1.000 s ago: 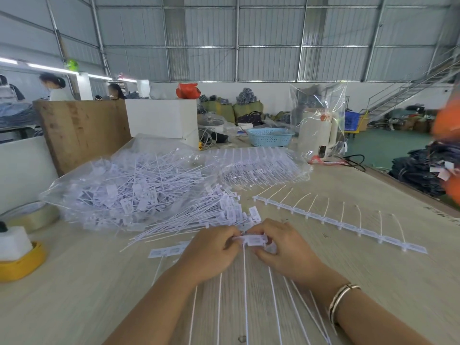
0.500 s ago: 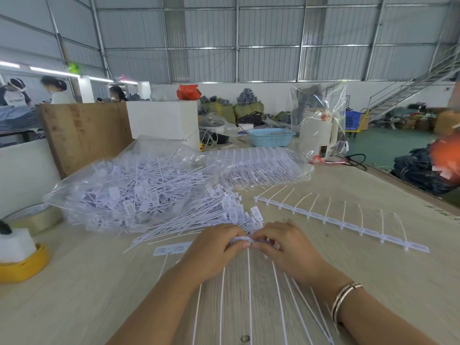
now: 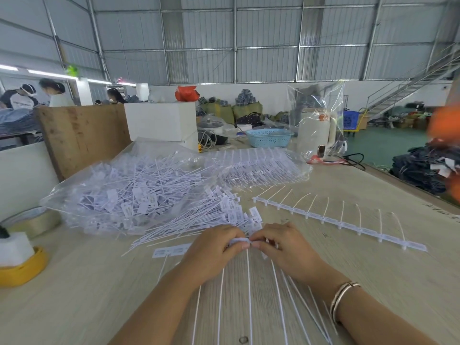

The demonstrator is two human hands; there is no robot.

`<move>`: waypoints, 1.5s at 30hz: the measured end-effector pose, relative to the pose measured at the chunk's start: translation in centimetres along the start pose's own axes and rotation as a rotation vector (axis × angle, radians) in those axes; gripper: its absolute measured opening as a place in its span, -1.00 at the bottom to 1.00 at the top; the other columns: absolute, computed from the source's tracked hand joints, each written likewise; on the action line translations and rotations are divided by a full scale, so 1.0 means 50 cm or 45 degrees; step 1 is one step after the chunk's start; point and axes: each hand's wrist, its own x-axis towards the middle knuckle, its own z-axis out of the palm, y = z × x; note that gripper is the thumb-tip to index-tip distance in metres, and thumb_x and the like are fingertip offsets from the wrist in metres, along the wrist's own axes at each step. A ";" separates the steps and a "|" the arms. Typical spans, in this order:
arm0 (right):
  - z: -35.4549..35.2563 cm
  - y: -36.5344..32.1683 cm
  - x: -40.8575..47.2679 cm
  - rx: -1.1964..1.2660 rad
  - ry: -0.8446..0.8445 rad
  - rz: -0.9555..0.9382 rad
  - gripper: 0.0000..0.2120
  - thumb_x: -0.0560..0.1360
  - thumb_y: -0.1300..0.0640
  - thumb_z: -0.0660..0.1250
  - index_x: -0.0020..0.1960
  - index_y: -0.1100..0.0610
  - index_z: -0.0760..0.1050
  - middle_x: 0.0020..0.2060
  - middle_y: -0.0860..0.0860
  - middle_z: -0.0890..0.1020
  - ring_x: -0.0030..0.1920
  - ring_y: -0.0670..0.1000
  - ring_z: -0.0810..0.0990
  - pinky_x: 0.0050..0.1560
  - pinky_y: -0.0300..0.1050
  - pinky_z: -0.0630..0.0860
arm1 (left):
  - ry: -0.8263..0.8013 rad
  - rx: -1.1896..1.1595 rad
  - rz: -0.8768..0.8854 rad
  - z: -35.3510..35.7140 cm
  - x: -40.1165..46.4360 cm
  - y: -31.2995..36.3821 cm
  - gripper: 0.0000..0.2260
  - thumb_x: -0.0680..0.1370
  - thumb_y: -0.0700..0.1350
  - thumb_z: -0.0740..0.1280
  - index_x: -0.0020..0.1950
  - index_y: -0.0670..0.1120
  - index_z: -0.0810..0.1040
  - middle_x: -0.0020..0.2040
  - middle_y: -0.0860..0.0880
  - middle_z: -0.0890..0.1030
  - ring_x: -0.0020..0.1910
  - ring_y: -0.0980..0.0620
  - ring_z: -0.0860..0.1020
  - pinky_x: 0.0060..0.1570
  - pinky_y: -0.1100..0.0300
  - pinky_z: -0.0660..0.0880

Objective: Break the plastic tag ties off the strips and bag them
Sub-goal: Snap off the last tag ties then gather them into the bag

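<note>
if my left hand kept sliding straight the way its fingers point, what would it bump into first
Almost at once, the right hand: the left hand points rightward and both pinch the same white plastic tag strip, fingertips nearly touching. Depth between them is hard to judge.

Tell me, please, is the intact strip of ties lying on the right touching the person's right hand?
Apart. The head view shows bare table between the intact strip and the right hand.
</note>
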 end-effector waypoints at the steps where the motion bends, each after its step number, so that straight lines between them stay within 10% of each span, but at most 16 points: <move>1: 0.000 0.000 0.000 0.012 0.005 0.003 -0.87 0.51 -0.01 0.30 -0.02 -0.07 0.61 -0.33 -0.37 0.44 -0.26 -0.33 0.41 0.04 -0.12 0.28 | 0.002 -0.006 -0.001 0.000 0.000 0.001 -0.79 0.56 0.08 0.25 -0.03 -0.03 0.57 -0.22 0.10 0.52 -0.24 0.18 0.44 -0.20 0.19 0.37; 10: 0.000 0.009 0.003 0.111 -0.040 0.032 -0.79 0.56 0.14 0.24 -0.17 0.12 0.61 -0.34 -0.09 0.63 -0.31 -0.15 0.51 0.05 0.07 0.40 | -0.010 -0.008 0.041 0.000 -0.001 0.000 -0.87 0.54 0.05 0.30 -0.03 0.02 0.57 -0.19 0.11 0.56 -0.23 0.19 0.46 -0.19 0.18 0.38; 21: -0.002 0.001 0.003 0.922 -0.019 0.294 -0.78 0.55 0.28 0.21 -0.20 0.17 0.58 -0.38 -0.04 0.61 -0.34 -0.12 0.53 -0.24 -0.33 0.41 | 0.074 -0.203 0.072 -0.004 0.001 0.007 -0.82 0.51 0.10 0.27 0.00 0.06 0.58 -0.17 0.13 0.57 -0.19 0.18 0.49 -0.20 0.22 0.38; 28: -0.023 0.020 -0.003 1.265 -0.134 0.345 -0.83 0.45 0.17 0.27 -0.17 0.14 0.64 -0.32 0.10 0.63 -0.25 0.05 0.60 -0.11 -0.07 0.54 | -0.005 -0.282 0.075 -0.008 -0.005 0.002 -0.90 0.52 0.00 0.30 -0.02 0.08 0.59 -0.18 0.21 0.57 -0.22 0.23 0.49 -0.25 0.38 0.34; 35: -0.025 0.042 -0.014 -0.056 -0.209 0.087 -0.89 0.45 -0.02 0.38 -0.02 -0.12 0.59 -0.16 -0.23 0.54 -0.07 -0.26 0.42 0.09 -0.15 0.11 | 0.020 -0.196 0.011 -0.009 -0.009 0.006 -0.80 0.57 -0.03 0.21 0.09 0.11 0.59 -0.06 0.30 0.56 -0.02 0.28 0.51 -0.04 0.32 0.43; 40: -0.019 0.030 -0.007 -0.215 -0.162 0.017 -0.82 0.48 -0.14 0.30 0.02 -0.15 0.60 -0.15 -0.26 0.45 -0.05 -0.29 0.34 0.06 -0.19 0.02 | 0.034 -0.136 -0.104 -0.012 -0.009 0.002 -0.69 0.50 -0.15 0.11 0.15 0.14 0.46 -0.12 0.17 0.49 -0.21 0.31 0.43 -0.24 0.24 0.33; 45: -0.025 -0.001 -0.009 -0.099 0.164 -0.083 -0.74 0.50 -0.09 0.21 0.10 -0.08 0.58 -0.07 -0.20 0.52 -0.02 -0.24 0.43 0.07 -0.32 0.10 | 0.044 -0.030 -0.115 -0.006 -0.008 0.002 -0.57 0.56 -0.23 0.15 0.35 0.15 0.26 0.11 0.17 0.35 0.10 0.23 0.37 0.03 0.27 0.31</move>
